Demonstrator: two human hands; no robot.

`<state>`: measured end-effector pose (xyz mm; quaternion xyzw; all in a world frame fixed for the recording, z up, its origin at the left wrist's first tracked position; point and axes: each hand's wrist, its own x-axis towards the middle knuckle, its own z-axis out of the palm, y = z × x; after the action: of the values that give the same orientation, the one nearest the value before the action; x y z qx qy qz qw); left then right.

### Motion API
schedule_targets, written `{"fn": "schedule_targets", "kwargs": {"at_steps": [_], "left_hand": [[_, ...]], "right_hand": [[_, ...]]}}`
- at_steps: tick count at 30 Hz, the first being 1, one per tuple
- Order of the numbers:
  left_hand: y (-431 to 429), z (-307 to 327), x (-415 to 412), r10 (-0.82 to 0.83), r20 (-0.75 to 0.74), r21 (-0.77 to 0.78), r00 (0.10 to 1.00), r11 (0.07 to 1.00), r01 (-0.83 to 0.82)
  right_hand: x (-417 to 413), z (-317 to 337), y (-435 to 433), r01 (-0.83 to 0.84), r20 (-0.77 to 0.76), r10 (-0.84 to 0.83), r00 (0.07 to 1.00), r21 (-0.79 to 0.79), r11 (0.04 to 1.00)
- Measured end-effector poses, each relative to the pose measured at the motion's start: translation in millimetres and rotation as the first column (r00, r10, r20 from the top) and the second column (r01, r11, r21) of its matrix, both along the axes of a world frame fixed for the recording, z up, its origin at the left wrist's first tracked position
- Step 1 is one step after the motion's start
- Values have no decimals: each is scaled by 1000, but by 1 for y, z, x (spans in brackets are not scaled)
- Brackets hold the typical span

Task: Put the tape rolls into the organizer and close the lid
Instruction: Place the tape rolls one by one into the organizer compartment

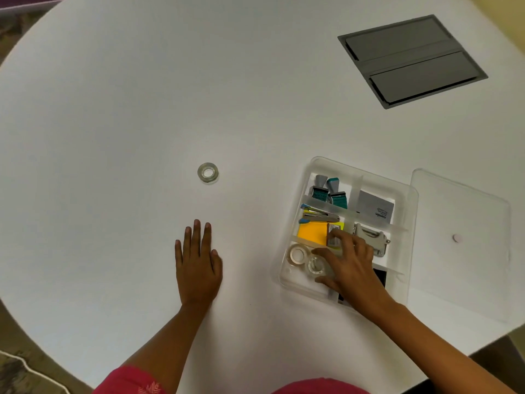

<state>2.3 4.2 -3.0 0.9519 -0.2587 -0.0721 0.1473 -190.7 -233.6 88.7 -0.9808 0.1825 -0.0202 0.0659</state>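
A round white table (142,109) holds a clear organizer (295,285) at 4 o'clock, its lid (460,251) off, lying just right of it. The right hand (348,261) pinches a tape roll (315,265) in the near-left compartment beside another roll (298,253). The left hand (197,263) rests flat, fingers spread. A third roll (208,172) lies alone at centre, at 12 o'clock from it.

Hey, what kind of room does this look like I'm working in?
Probably an office or meeting room. The large round white table has a grey flip-lid cable hatch set into its top, and the clear organizer holds office supplies such as a stapler and sticky notes.
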Motion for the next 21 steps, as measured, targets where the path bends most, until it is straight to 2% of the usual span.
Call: {"fn": "schedule_targets", "kwargs": {"at_steps": [9,15,18,21], "left_hand": [[0,0,1,-3,-9,10,1000,1000,3],[-1,0,1,-2,-5,11,1000,1000,2],[0,0,0,-3,0,11,1000,1000,3],[-1,-1,0,-4,-5,13,1000,1000,4]], "right_hand": [[7,-9,-2,-55,-70,56,996,15,998],[43,-2,2,11,116,-21,993,87,996],[85,6,10,-38,211,6,977,151,988],[135,6,16,-124,224,84,971,172,977]]}}
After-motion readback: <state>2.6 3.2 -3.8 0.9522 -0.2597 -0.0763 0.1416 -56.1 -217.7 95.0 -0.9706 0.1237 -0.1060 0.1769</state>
